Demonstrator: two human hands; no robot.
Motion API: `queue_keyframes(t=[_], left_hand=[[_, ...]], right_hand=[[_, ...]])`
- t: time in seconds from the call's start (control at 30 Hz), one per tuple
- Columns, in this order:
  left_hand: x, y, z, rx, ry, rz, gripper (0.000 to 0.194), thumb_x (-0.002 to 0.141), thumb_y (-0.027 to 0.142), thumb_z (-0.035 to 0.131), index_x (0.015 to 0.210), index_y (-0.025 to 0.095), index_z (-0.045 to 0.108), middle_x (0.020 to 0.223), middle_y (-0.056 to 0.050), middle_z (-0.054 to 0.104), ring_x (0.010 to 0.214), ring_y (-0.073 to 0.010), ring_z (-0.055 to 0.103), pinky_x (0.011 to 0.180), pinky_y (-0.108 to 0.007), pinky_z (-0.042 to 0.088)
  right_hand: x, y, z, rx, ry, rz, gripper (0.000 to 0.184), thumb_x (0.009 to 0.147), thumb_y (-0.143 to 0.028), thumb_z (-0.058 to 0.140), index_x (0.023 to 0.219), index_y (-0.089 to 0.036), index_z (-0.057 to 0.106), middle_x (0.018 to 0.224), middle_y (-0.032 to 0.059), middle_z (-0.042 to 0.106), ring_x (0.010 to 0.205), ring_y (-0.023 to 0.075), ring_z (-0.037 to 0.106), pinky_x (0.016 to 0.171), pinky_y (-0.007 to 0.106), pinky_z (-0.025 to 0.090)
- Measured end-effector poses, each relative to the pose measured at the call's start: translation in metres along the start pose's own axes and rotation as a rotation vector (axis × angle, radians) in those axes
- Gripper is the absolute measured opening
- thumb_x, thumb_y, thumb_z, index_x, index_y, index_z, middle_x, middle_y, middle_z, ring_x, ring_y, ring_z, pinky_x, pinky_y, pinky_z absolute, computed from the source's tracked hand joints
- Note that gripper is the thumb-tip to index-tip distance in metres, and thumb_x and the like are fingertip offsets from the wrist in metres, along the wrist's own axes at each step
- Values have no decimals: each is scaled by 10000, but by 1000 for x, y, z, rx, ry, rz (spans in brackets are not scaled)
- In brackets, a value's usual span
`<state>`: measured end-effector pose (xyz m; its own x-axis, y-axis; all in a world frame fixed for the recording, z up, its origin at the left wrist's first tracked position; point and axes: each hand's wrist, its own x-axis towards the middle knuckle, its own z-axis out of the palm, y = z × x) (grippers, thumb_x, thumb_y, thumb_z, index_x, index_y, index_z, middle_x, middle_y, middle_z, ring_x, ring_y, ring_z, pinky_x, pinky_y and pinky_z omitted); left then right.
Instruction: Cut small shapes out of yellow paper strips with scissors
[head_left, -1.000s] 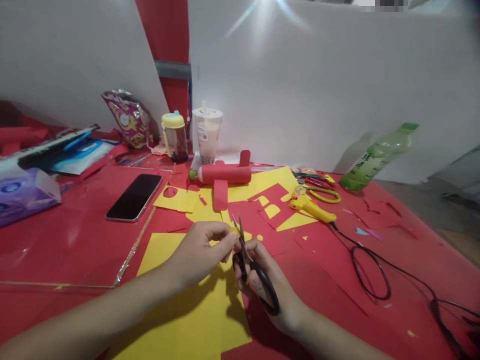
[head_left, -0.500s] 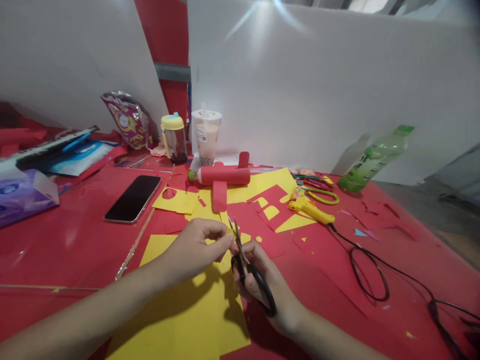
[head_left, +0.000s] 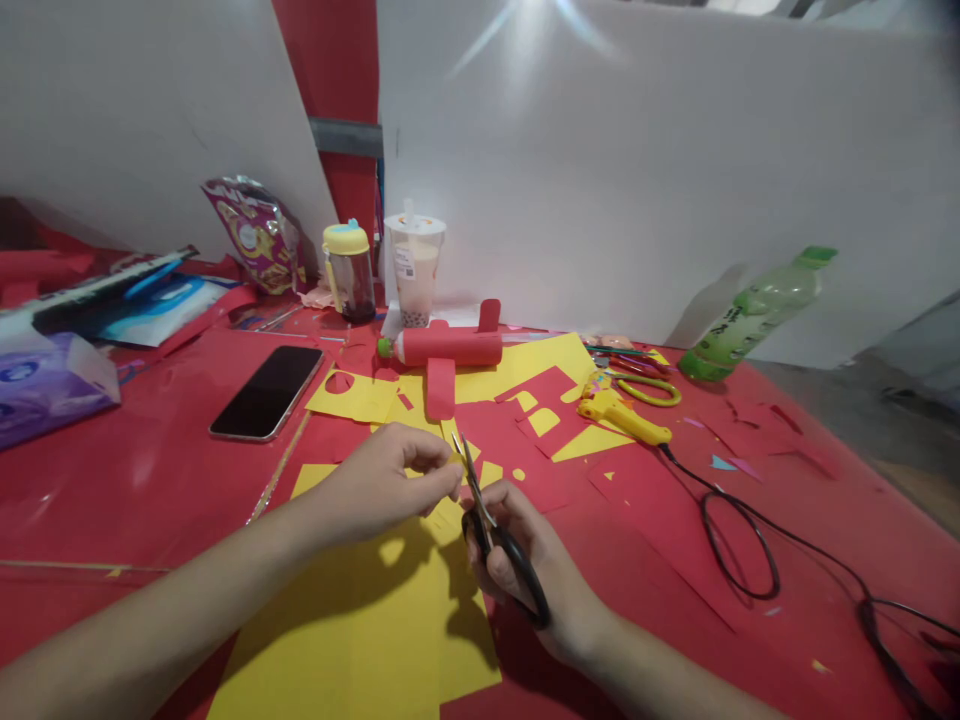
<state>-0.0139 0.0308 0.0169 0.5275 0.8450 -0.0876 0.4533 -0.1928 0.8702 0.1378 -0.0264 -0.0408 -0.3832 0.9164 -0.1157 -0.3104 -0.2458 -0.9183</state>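
In my right hand (head_left: 529, 570) is a pair of scissors (head_left: 517, 575) with black handles, its blades pointing up and away from me and slightly parted. My left hand (head_left: 405, 470) pinches a small piece of yellow paper (head_left: 456, 458) right beside the blades; most of that piece is hidden by my fingers. Large yellow sheets (head_left: 375, 620) lie on the red table under both hands. Just beyond them rests a red paper-wrapped bottle (head_left: 457, 347) with a green cap and red paper strips attached, lying on its side.
A phone (head_left: 268, 393) lies to the left. Yellow glue gun (head_left: 622, 417) with a looping black cord, yellow-handled scissors (head_left: 652, 392) and cut paper scraps are to the right. A drink cup (head_left: 416, 275), a jar (head_left: 351, 275) and a leaning green bottle (head_left: 757, 315) stand at the back.
Both hands stay almost in place, the left hand and its yellow piece shifting very slightly. The scissor blades have moved slightly left. The whole view has shifted a little.
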Motion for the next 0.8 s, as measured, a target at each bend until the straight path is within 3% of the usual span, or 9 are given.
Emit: queue_keyframes(t=[0.47,0.8], left_hand=[[1,-2,-8,-6,-120,-66,217,708,226,430,520,141,495,431,60,365,416,-55,336,413,-178,258],[1,-8,-14,-67,-188,-100,226,721,254,436,524,151,478,451,51,388,418,-56,315,408,-187,238]], right_hand=[[0,1,-1,-12,20,16,500,528,-527,689,792,-216,400,614,-73,372,436,35,286,398,190,179],[2,2,-1,-11,59,33,524,475,-528,714,780,-210,431,597,-71,413,426,41,325,396,191,228]])
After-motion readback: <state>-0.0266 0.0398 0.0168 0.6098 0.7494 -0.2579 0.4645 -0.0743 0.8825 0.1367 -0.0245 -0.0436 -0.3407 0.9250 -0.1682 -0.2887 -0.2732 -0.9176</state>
